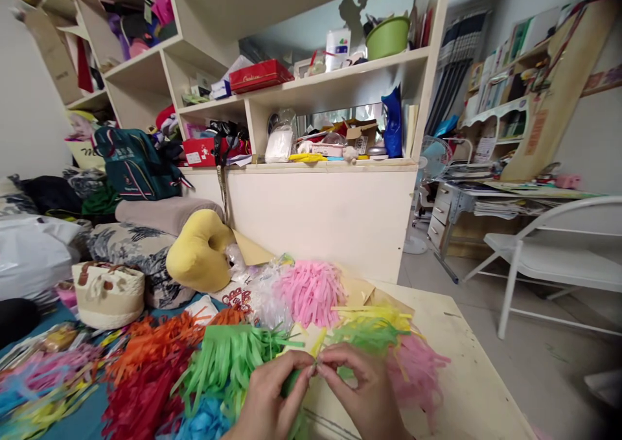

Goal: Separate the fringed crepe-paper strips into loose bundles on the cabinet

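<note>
Left hand (272, 398) and right hand (362, 391) meet fingertip to fingertip, both grips pinching a green paper strip (291, 382). Green fringe (228, 359) just left of them; pink fringe (311, 291) beyond, on the surface (466, 375).

Soft, even daylight, perhaps from a window behind the shelves; edges bend and blur, corners darken slightly.

Both hands come up from the bottom edge and meet near the middle of the view. The left hand (269, 398) is turned with its back toward the camera, fingers curled and thumb and forefinger pinched together at the tip. The right hand (367, 394) mirrors it, knuckles up, its fingertips pressed against those of the left. Both wrists are bare.
</note>
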Action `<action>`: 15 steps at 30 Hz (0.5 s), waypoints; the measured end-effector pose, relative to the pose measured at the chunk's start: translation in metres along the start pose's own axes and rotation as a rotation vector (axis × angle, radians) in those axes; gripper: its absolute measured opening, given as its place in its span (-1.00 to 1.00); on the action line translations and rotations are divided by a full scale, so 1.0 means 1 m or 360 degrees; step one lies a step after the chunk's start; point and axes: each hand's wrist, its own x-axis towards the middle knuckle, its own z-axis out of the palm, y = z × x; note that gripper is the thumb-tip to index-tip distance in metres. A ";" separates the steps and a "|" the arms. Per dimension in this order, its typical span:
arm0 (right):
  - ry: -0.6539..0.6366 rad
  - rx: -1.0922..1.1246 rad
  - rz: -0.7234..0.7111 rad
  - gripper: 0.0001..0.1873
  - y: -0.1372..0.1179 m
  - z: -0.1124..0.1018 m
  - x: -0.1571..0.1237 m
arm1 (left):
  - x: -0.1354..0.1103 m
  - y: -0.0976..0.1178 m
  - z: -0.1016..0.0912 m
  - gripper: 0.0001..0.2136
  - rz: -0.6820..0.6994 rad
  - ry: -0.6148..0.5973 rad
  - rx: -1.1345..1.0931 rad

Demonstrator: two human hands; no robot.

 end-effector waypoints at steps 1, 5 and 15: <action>-0.0014 0.0047 0.0028 -0.96 -0.001 -0.001 -0.001 | -0.001 0.000 0.001 -0.87 0.0029 0.0015 0.0012; -0.0034 0.0366 0.0200 -0.96 -0.002 -0.002 0.000 | -0.007 -0.003 0.004 -0.87 0.0148 0.0026 0.0096; -0.0058 0.0743 0.0406 -0.92 -0.002 -0.001 -0.001 | -0.007 0.001 0.003 -0.83 0.0089 -0.0091 -0.0145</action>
